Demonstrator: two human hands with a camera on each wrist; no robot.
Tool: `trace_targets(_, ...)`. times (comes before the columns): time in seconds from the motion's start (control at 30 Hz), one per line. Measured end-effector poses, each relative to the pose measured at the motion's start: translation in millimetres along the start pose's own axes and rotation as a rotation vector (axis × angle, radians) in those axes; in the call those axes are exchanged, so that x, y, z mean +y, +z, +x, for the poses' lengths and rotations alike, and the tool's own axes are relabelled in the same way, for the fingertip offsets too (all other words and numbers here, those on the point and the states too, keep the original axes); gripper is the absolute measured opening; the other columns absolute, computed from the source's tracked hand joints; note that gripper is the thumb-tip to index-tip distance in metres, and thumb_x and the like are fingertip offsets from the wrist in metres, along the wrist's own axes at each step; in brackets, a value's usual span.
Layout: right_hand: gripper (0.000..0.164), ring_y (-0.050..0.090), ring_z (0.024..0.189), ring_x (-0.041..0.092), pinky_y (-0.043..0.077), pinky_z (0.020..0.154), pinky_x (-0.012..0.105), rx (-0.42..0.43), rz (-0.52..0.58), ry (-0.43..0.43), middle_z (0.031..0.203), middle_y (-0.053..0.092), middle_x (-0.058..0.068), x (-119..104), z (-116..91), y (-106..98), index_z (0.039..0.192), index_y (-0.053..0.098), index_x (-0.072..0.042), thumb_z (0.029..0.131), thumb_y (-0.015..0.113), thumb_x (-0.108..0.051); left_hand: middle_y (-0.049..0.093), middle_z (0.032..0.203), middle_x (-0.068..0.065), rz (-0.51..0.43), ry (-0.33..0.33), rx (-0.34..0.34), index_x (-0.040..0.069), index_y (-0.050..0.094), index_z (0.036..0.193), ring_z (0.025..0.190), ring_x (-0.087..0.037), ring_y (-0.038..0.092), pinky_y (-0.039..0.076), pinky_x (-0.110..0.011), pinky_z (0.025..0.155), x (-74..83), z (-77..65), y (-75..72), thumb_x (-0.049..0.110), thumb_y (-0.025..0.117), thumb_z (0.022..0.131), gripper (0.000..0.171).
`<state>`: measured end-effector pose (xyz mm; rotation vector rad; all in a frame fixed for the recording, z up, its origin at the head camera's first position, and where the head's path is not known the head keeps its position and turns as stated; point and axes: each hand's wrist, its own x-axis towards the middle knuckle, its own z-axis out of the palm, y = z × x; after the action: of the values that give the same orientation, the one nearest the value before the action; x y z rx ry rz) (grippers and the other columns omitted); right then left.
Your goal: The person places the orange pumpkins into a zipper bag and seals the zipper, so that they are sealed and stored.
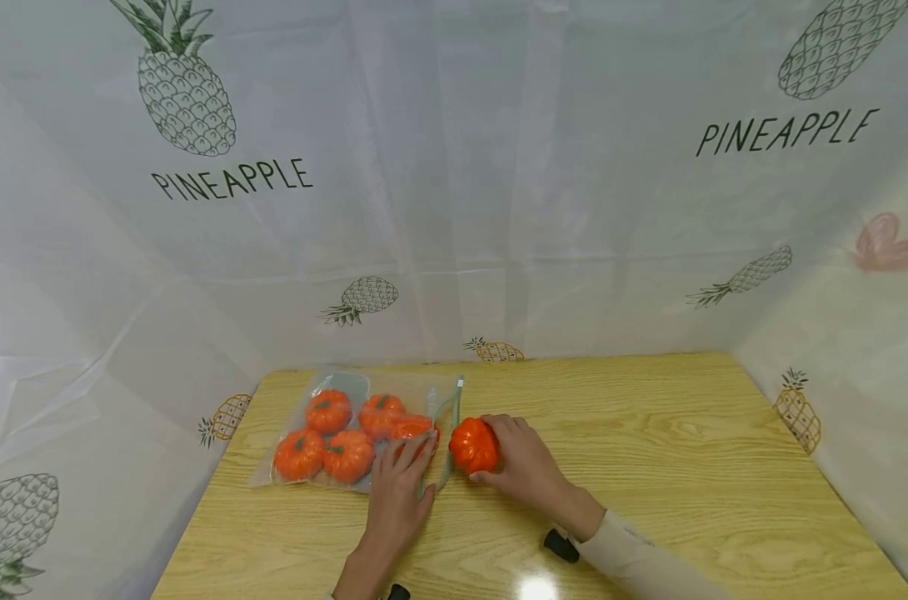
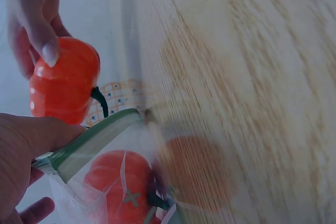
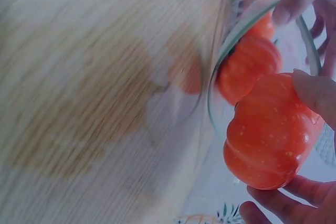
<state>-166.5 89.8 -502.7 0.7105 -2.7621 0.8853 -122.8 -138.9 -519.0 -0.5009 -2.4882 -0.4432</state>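
Observation:
My right hand (image 1: 526, 463) grips an orange toy pumpkin (image 1: 474, 447) just right of a clear zip bag (image 1: 416, 385). In the right wrist view, thumb and fingers hold this ribbed pumpkin (image 3: 270, 135) from opposite sides, close in front of the bag's mouth. My left hand (image 1: 398, 492) pinches the bag at its mouth; the left wrist view shows the thumb on the green zip edge (image 2: 100, 142). That mouth stands parted and faces right. Several more orange pumpkins (image 1: 300, 455) lie inside the bag, one of them (image 1: 411, 427) close to the opening and partly behind the left fingers.
The bag lies at the back left of a wood-grain table (image 1: 649, 433). A pale curtain (image 1: 484, 167) printed with pineapples hangs along the back and both sides. A grey-green patch (image 1: 352, 385) shows at the bag's far left corner. Black wrist-worn pieces (image 1: 561, 546) sit near the sleeve.

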Motion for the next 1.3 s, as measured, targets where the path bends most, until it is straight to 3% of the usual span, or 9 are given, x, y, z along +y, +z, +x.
trace_targets(0.57,0.082,0.061,0.121,0.032,0.053,0.104,0.050,-0.079,-0.034,-0.085,0.135,0.065,0.014,-19,10,22,0.143,0.057,-0.001,0.080,0.094,-0.039,0.067,0.134,-0.004,-0.012,-0.002,-0.012,0.008,0.071,0.138,0.123,-0.032,0.055,0.050,-0.054,0.094,-0.3,1.4,0.3,0.011,0.100,0.068,0.076)
trace_targets(1.0,0.081,0.061,0.117,0.030,0.055,0.100,0.047,-0.091,-0.055,-0.073,0.132,0.065,0.013,-23,21,35,0.144,0.057,-0.002,0.084,0.090,-0.046,0.067,0.137,-0.005,0.004,0.026,0.008,0.007,0.073,0.135,0.120,-0.033,0.057,0.050,-0.053,0.096,-1.9,1.3,-0.2,0.007,0.100,0.066,0.075)
trace_targets(1.3,0.084,0.060,0.118,0.032,0.054,0.101,0.047,-0.099,-0.055,-0.088,0.134,0.064,0.014,-19,29,49,0.151,0.053,-0.003,0.086,0.089,-0.042,0.068,0.134,-0.005,-0.011,0.036,0.030,0.006,0.073,0.134,0.118,-0.034,0.057,0.051,-0.055,0.093,-1.4,-0.4,-1.1,0.003,0.097,0.067,0.071)
